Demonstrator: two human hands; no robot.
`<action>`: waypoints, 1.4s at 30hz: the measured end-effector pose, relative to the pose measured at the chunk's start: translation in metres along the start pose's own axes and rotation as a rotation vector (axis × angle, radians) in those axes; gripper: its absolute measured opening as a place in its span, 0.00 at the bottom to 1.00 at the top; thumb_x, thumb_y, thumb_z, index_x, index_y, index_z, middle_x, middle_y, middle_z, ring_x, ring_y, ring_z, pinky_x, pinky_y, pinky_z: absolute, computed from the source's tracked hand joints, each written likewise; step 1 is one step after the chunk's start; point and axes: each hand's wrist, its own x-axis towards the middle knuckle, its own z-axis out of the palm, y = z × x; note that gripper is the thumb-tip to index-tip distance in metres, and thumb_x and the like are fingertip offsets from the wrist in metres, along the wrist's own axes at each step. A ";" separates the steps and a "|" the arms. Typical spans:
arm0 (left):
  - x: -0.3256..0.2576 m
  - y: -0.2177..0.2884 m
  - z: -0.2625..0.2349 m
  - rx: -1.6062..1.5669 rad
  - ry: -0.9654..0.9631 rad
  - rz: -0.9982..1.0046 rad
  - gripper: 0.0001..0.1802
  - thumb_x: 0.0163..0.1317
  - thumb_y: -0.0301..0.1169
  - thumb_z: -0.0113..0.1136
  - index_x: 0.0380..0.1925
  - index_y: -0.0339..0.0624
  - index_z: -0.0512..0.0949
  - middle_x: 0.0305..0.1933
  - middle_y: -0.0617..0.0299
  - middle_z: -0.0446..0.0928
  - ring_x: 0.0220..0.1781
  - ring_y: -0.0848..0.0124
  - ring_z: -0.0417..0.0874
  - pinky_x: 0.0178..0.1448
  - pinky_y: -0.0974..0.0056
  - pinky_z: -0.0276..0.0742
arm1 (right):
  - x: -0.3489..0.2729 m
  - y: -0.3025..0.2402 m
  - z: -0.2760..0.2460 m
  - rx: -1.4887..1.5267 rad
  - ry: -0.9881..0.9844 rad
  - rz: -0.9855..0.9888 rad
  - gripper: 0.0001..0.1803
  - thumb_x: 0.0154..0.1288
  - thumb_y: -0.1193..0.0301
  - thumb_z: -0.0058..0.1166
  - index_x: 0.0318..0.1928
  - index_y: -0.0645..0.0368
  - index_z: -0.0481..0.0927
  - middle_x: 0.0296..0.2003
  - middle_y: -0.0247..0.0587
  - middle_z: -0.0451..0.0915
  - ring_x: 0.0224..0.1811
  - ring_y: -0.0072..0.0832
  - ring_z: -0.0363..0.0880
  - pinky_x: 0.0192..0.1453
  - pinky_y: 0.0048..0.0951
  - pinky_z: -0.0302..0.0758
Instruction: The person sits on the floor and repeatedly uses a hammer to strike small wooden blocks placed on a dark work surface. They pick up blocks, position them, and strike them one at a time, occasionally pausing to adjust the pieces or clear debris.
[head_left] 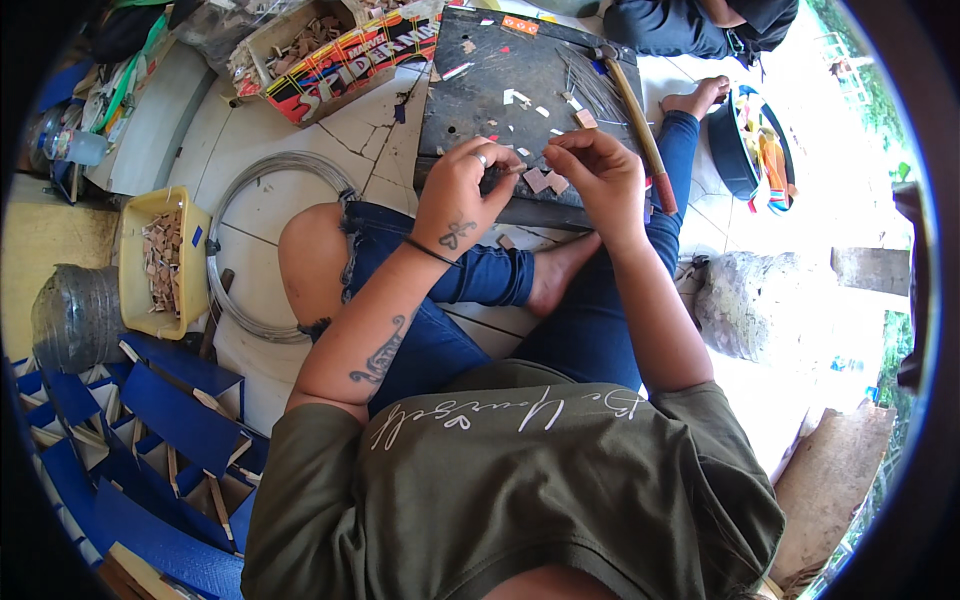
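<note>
Yellow tub (192, 275) at left — small tan pieces (161, 258) inside. Cardboard box (350, 85): brown bits (306, 45). Round dark bin (727, 165), right side: yellow and orange stuff (770, 150). Low dark tabletop (455, 110) on cracked white tile floor (385, 165); scraps (541, 111), wires (593, 88), hammer (637, 125) on it. Left hand (468, 178) pinches a small brownish piece (517, 168) over its near edge; right hand (605, 182) beside it, fingertips close together — can't tell if gripping. Bold lettering on box, white script on shirt (500, 490).

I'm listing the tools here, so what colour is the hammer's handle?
The hammer's handle is tan with a reddish end; see the head view.
</note>
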 end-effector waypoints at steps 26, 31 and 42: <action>-0.006 -0.009 -0.003 0.129 0.066 0.081 0.06 0.49 0.27 0.71 0.27 0.44 0.82 0.30 0.61 0.81 0.38 0.61 0.81 0.49 0.58 0.72 | -0.004 -0.017 0.012 -0.386 -0.091 -0.277 0.05 0.58 0.78 0.65 0.36 0.64 0.84 0.31 0.39 0.86 0.34 0.23 0.86 0.41 0.23 0.80; -0.006 -0.010 -0.002 0.131 0.066 0.077 0.06 0.48 0.27 0.71 0.27 0.44 0.82 0.31 0.62 0.81 0.38 0.61 0.81 0.49 0.58 0.72 | -0.003 -0.017 0.012 -0.378 -0.103 -0.270 0.05 0.57 0.77 0.65 0.36 0.64 0.85 0.31 0.40 0.86 0.34 0.25 0.86 0.41 0.24 0.80; -0.005 -0.010 -0.003 0.136 0.059 0.082 0.06 0.48 0.28 0.71 0.27 0.44 0.82 0.31 0.62 0.81 0.39 0.61 0.81 0.49 0.58 0.72 | 0.000 -0.017 0.010 -0.368 -0.139 -0.287 0.05 0.57 0.76 0.63 0.35 0.62 0.85 0.30 0.41 0.86 0.33 0.26 0.86 0.40 0.27 0.80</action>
